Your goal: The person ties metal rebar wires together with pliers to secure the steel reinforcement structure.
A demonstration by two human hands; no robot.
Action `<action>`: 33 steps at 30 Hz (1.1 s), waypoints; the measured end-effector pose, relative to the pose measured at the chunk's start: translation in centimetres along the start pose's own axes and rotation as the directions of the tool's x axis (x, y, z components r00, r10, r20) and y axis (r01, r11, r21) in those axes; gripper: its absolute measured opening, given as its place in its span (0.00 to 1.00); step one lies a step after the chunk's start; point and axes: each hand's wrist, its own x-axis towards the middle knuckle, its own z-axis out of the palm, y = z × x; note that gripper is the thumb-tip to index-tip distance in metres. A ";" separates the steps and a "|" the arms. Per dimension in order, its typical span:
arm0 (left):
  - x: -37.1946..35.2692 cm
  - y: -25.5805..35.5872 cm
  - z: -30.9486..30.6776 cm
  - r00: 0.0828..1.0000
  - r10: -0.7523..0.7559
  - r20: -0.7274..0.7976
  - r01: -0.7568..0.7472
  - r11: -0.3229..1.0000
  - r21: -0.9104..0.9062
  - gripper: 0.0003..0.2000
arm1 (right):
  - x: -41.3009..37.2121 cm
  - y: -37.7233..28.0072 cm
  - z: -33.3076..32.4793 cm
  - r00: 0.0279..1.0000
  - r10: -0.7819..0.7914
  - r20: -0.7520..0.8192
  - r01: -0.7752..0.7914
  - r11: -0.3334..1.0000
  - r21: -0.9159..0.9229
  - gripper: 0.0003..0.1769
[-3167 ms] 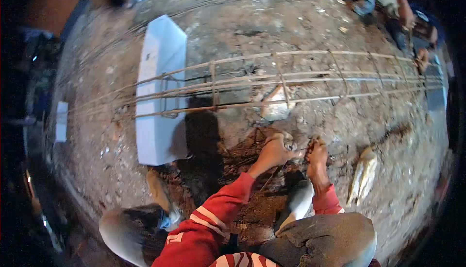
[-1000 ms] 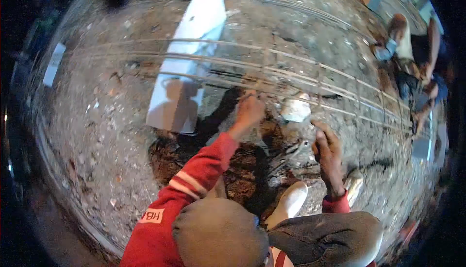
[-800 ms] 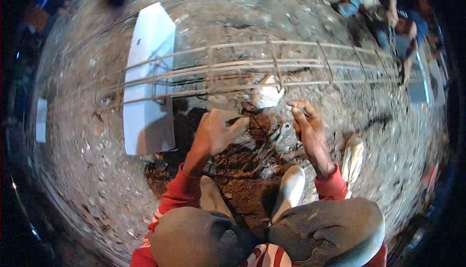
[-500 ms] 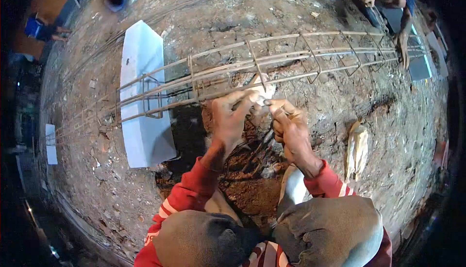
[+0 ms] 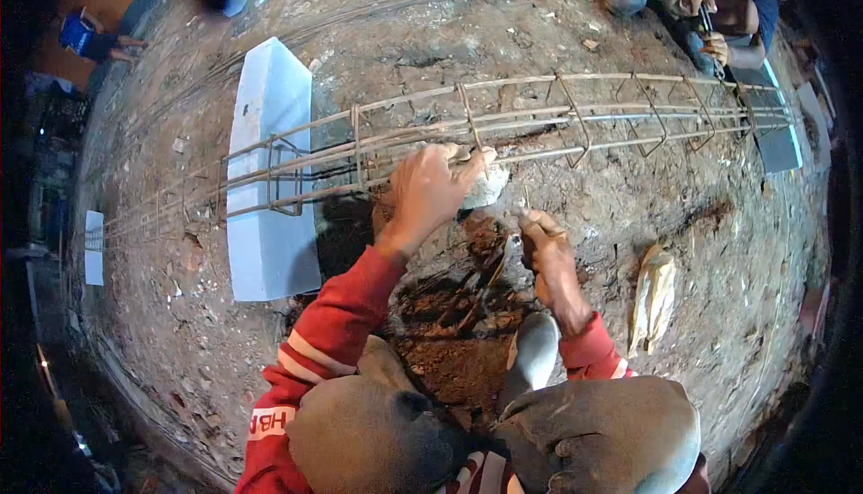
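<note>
A long rebar cage (image 5: 620, 116) of rods and square stirrups runs across in front of me. My left hand (image 5: 427, 190) is closed at its near rod, thumb and forefinger pinched beside a stirrup (image 5: 469, 121); the fingertips are partly hidden. Lower and to the right, apart from the cage, my right hand (image 5: 548, 251) is closed, with thumb and forefinger pressed together. Something thin and wire-like (image 5: 527, 195) seems to stick up from that pinch, too small to make out well. A pale lump (image 5: 485, 186) lies on the ground just behind the left fingertips.
A white block (image 5: 270, 170) stands under the cage at left, another (image 5: 778, 148) at the right end. A dug hole (image 5: 458, 341) opens between my boots. A crumpled pale bag-like thing (image 5: 653, 296) lies at right. A co-worker's hands (image 5: 706, 17) hold a dark tool.
My hands have parted: the left moved up to the rod and stirrup, the right down and away. The co-worker's hand left the cage end and is now at the dark tool.
</note>
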 end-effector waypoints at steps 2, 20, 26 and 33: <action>0.7 0.1 0.2 1.000 -0.021 0.021 0.021 1.000 -0.008 0.27 | 1.0 0.8 1.1 0.945 -0.317 -0.083 0.287 0.923 -0.258 0.16; 1.9 -2.1 0.4 0.981 0.015 0.192 0.027 0.976 -0.215 0.22 | 4.1 1.3 4.1 0.768 -0.630 0.117 0.604 0.651 -0.461 0.17; 2.0 -0.8 -0.1 0.979 -0.193 0.066 0.203 0.959 -0.198 0.21 | -1.6 1.7 1.0 0.950 -0.294 0.101 0.304 0.808 -0.504 0.18; 1.8 -1.6 0.3 0.983 -0.181 0.032 0.184 0.959 -0.217 0.27 | 3.5 2.2 3.0 0.952 0.073 0.298 -0.147 0.961 0.234 0.20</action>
